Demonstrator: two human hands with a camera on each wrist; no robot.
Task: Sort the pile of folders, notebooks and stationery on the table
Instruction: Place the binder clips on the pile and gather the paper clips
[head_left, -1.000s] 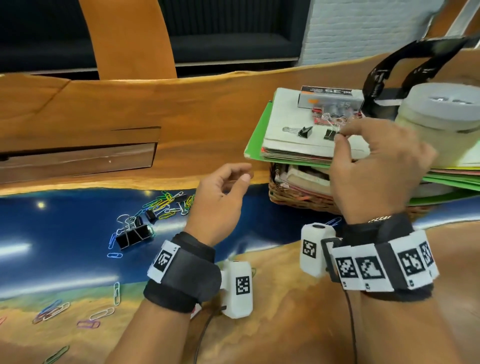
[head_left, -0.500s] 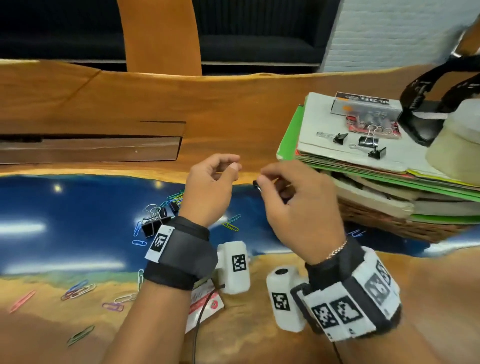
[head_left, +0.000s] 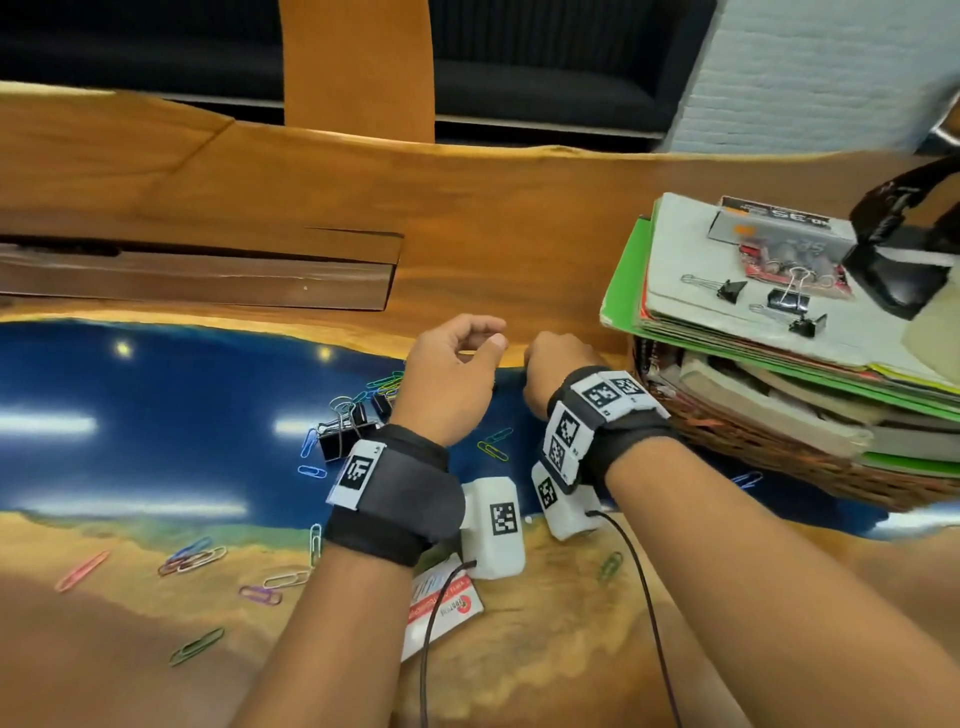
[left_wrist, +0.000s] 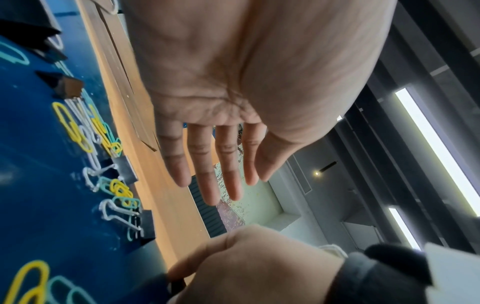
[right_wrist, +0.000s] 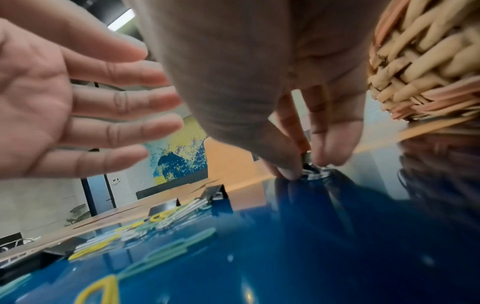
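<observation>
My right hand (head_left: 540, 358) is low over the blue part of the table, just left of the wicker basket (head_left: 779, 452). In the right wrist view its thumb and finger (right_wrist: 335, 144) pinch a small binder clip (right_wrist: 307, 157) that touches the table; the head view hides the clip. My left hand (head_left: 483, 338) hovers close beside it, holding nothing, fingers straight in the left wrist view (left_wrist: 233, 181). A heap of black binder clips (head_left: 348, 426) and coloured paper clips (head_left: 387, 384) lies left of the left hand. More binder clips (head_left: 787, 299) lie on the folder stack (head_left: 675, 312) that tops the basket.
A grey clip box (head_left: 779, 228) and a red packet (head_left: 821, 280) sit on the stack, with a black strap (head_left: 904, 260) at the right edge. Loose paper clips (head_left: 192, 556) are scattered front left. A printed card (head_left: 441, 608) lies under my left wrist. A wooden recess (head_left: 197, 275) runs along the back left.
My right hand came off the top of the folder stack and moved down and left to the table beside the left hand, carrying a binder clip. The left hand barely moved.
</observation>
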